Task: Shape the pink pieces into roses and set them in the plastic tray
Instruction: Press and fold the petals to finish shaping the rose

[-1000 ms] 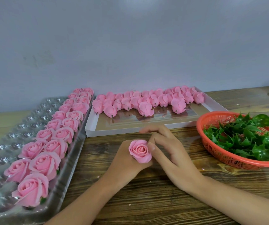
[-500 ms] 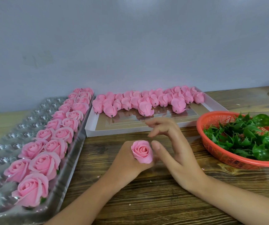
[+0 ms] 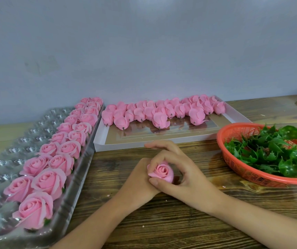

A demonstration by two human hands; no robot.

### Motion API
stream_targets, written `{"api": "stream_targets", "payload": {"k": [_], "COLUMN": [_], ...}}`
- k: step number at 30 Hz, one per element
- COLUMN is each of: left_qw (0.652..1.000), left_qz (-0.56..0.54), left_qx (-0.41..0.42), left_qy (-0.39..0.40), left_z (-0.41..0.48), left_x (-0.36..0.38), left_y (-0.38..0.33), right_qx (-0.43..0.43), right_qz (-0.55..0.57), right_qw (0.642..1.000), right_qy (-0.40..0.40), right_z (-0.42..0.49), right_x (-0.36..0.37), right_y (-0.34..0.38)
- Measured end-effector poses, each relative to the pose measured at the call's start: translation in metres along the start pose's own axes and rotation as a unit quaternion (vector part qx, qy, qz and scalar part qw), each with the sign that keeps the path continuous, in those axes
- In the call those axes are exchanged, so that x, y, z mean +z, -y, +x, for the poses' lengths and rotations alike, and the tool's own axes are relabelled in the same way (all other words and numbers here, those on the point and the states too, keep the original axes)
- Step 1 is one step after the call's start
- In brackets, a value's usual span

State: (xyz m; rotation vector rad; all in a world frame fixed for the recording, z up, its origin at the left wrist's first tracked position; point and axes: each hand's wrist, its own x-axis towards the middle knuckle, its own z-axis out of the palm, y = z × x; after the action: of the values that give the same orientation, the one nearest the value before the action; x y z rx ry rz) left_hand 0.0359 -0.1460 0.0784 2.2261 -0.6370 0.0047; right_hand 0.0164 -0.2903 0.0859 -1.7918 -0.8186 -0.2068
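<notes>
Cradled between both hands just above the worktop (image 3: 162, 221), in front of the white box (image 3: 180, 139): one pink rose (image 3: 162, 170), petals wrapped in a spiral.

Gripped from below by the left hand (image 3: 140, 178), fingers curled round the base, which stays hidden. Ringed from the other side by the right hand (image 3: 183, 169), thumb pressed against the near petals and forefinger hooked over the far-left edge, the remaining fingers raised and loosely bent.

Points its open face up and toward the camera, leaning a little left. Runs its long axis from hidden base to bloom, tilted rather than upright.

Looks well along but far from finished. Done: two rows of finished roses (image 3: 54, 166), faces up, filling the right-hand side of the plastic tray (image 3: 75, 198). Left: many bare cups across the rest of the tray, and a long crowd of unshaped pink pieces (image 3: 162, 112) lying on their sides at the back of the white box, stem ends mostly toward the camera. Probably in the last shaping of this one bloom, with its setting in the tray not yet done.

Off to the right, touching nothing else: an orange basket (image 3: 221, 141) of green leaves (image 3: 269, 151).
</notes>
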Motion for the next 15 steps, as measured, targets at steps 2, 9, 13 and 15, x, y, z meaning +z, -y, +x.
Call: {"api": "stream_targets", "payload": {"k": [2,9,13,15], "left_qw": [0.998,0.999,0.998,0.997], "left_qz": [-0.047,0.038,0.037,0.062], "left_qx": [-0.034,-0.001,-0.008,0.019], "left_qy": [-0.03,-0.016,-0.04,-0.042], "left_z": [-0.002,0.006,0.006,0.007], "left_x": [0.003,0.009,0.015,0.014], "left_y": [0.005,0.005,0.014,0.014], "right_qx": [-0.001,-0.007,-0.01,-0.006], "right_qz": [0.021,-0.003,-0.016,-0.013], "right_qw": [0.999,1.0,1.0,1.0], "right_qy": [-0.026,-0.03,-0.019,-0.01], "right_z": [0.0,-0.001,-0.001,-0.001], "right_x": [-0.001,0.001,0.001,0.001], "right_y": [0.002,0.0,-0.001,-0.001]}}
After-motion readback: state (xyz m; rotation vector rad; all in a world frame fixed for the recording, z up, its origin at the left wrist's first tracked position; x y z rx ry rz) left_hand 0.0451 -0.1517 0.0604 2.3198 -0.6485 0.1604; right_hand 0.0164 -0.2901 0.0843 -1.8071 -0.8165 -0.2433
